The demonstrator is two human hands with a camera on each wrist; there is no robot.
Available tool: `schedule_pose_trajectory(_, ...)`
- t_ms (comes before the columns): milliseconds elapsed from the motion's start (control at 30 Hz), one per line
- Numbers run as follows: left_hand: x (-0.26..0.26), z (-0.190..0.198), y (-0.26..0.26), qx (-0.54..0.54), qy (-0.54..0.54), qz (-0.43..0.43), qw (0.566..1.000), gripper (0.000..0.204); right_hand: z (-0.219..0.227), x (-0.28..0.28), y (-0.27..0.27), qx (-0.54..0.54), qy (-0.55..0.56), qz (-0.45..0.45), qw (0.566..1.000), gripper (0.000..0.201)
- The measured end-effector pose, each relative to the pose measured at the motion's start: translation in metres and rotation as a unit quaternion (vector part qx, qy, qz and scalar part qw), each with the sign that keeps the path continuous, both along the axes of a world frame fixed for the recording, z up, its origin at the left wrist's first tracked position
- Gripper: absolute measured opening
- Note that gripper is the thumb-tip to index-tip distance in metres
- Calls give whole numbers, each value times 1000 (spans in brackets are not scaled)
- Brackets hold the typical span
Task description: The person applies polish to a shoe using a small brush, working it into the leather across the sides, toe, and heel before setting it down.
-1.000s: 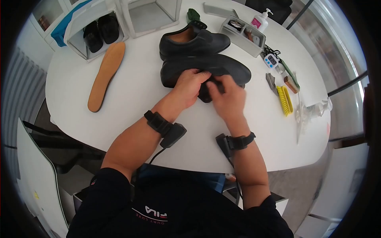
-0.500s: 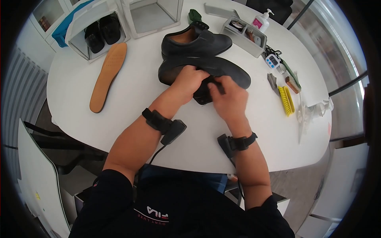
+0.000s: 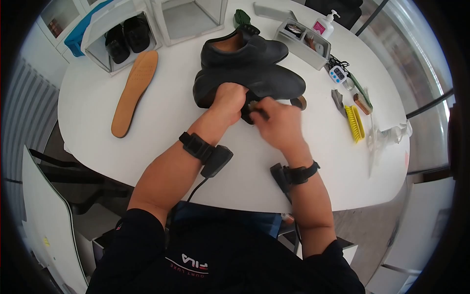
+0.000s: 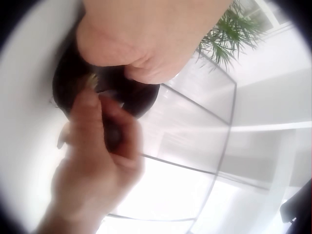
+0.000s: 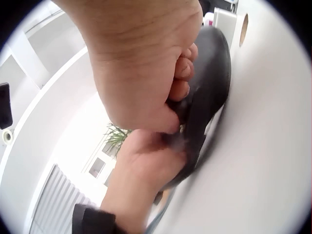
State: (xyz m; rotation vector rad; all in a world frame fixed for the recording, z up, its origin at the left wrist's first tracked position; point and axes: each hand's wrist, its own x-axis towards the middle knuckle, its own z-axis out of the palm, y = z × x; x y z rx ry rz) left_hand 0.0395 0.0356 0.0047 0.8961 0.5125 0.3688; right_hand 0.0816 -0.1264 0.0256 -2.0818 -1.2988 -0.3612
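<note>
A black leather shoe (image 3: 264,81) lies tilted on its side, its opening turned toward me. My left hand (image 3: 229,101) grips it at the opening, with the fingers hidden inside. My right hand (image 3: 280,120) pinches a small dark-handled brush (image 4: 91,80) with pale bristles, whose tip is right at the dark lining and tongue area. In the right wrist view the left hand (image 5: 146,163) bears on the shoe from the other side, close below the right hand's thumb. The matching shoe (image 3: 267,51) stands upright just behind.
A tan insole (image 3: 136,93) lies at left, before a box holding black shoes (image 3: 117,46). Behind are an open white box (image 3: 188,22) and a green brush (image 3: 241,18). At right are a grey organizer (image 3: 306,56), pump bottle (image 3: 324,25), timer (image 3: 338,74) and yellow brush (image 3: 355,124).
My left hand has slid further into the shoe's opening, and its thumb is now out of sight. The shoe has tilted and shifted slightly. My right hand moved a little, bringing the brush tip into view.
</note>
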Motion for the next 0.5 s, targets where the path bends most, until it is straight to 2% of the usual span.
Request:
schedule_pose_trajectory(67, -3, 3, 3, -15, 23, 2, 1000, 22, -1, 14, -6, -1, -26, -69, 997, 16)
schedule_pose_trajectory(100, -4, 5, 3, -28, 46, 1, 999, 21, -3, 12, -6, -3, -27, -68, 997, 16)
schedule_pose_trajectory(200, -2, 2, 0, -30, 22, 26, 999, 22, -1, -3, -1, 13, 53, 18, 998, 15)
schedule_pose_trajectory(233, -3, 4, -2, -28, 24, 26, 999, 22, -2, -3, 1, 15, 55, 18, 998, 15)
schedule_pose_trajectory(300, -5, 7, -6, -10, 37, 43, 998, 22, -5, -2, 3, -62, 47, 45, 996, 15)
schedule_pose_trajectory(333, -5, 5, -6, -10, 38, 43, 998, 22, -2, 3, -1, -75, 54, 7, 996, 15)
schedule_pose_trajectory(367, -5, 3, -6, -13, 23, 37, 999, 22, -1, 7, -4, -76, 55, 8, 996, 15)
schedule_pose_trajectory(433, -6, 3, -8, -20, 4, 33, 999, 23, 2, 13, -8, -84, 80, -72, 991, 13)
schedule_pose_trajectory(500, -6, 6, -10, 8, 46, 43, 998, 23, 3, 1, -6, -58, 89, -39, 994, 13)
